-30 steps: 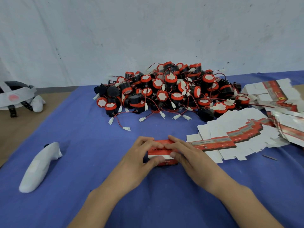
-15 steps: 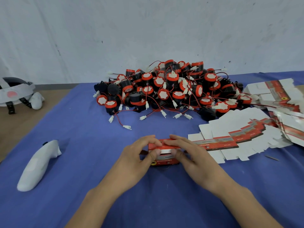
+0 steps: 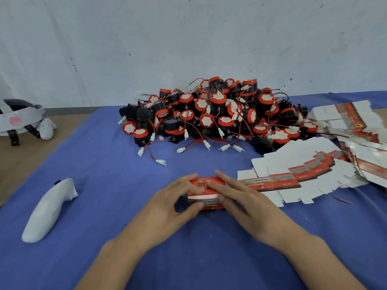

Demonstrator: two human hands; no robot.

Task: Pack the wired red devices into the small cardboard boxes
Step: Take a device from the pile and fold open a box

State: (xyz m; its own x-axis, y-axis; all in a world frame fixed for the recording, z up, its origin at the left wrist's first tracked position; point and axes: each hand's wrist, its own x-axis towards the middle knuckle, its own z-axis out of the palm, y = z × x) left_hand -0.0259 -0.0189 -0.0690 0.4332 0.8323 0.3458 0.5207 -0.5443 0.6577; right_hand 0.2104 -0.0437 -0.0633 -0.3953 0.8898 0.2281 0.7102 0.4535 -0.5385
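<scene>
A blue-covered surface [image 3: 100, 185] fills most of the view and runs back to a pale wall. At its far middle lies a broad pile of wired red devices [image 3: 211, 114]: black bodies with red caps, tangled in thin red-and-black leads that end in white plugs. A few of the plugs trail out onto the cloth in front of the pile. To the right, flattened box blanks [image 3: 297, 174] fan out in an overlapping row, white side up with red printed bands, and more of them are heaped at the right edge [image 3: 356, 122]. On the bare wood at far left sits a piece of strapped headgear [image 3: 18, 118]. Nearer, on the cloth at left, a white handle-shaped object [image 3: 49, 208] lies on its side.

In the near middle, the left hand [image 3: 169, 204] and right hand [image 3: 249, 204] meet on one small cardboard box [image 3: 209, 200], which rests on the cloth just left of the blanks. The fingers [image 3: 189, 183] of each hand lie over its red top, and both thumbs press its front face, so each hand grips it. Its contents cannot be seen.
</scene>
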